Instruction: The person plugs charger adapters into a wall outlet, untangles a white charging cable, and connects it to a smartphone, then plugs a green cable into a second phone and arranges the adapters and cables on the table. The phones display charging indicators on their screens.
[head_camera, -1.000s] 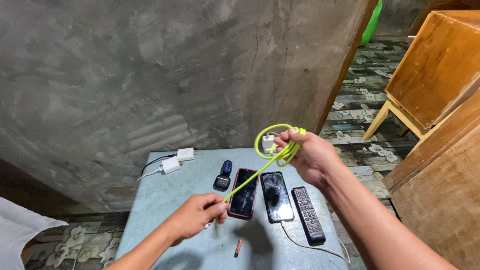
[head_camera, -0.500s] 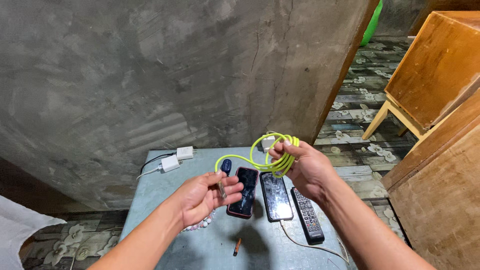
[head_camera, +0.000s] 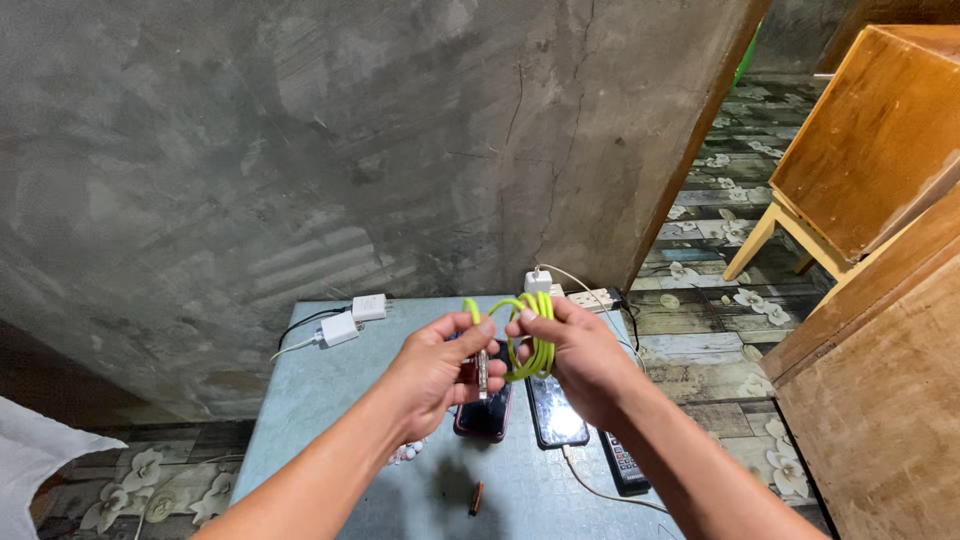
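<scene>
**Both hands on the coiled green cable**

From the head view, we see our right hand (head_camera: 585, 360) closed around a coil of green cable (head_camera: 530, 335), held above the counter (head_camera: 320, 400). Our left hand (head_camera: 440, 365) pinches the cable's loose end just beside the coil. Directly below the grip lie two phones (head_camera: 555, 415) and a remote (head_camera: 625, 465); two white chargers (head_camera: 350, 320) sit well to the left.

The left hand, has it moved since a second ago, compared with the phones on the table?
Yes. The left hand has risen from low beside the phones and moved right, over them, meeting the right hand at the green cable coil.
</scene>
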